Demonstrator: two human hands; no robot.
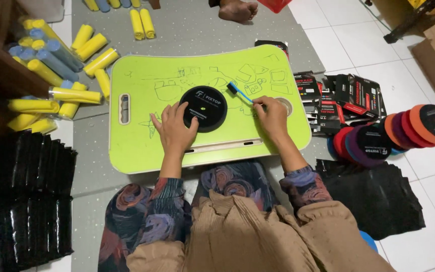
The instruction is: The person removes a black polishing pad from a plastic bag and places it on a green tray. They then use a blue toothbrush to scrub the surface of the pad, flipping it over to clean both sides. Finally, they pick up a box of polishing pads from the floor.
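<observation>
A round black pad (205, 107) lies flat on a lime-green lap tray (137, 141) that has pen scribbles on it. My left hand (174, 130) rests on the tray with its fingers touching the pad's left edge. In my right hand (272, 115) is a small blue-handled brush (237, 91), its dark bristle head at the pad's upper right rim.
Yellow and blue rolled cylinders (56, 60) lie at the left. Black plastic bags are stacked at the lower left (21, 196) and lower right (373, 196). Black boxes (343, 98) and a row of coloured round pads (404, 131) sit at the right. Another person's bare foot (236, 10) shows at the top.
</observation>
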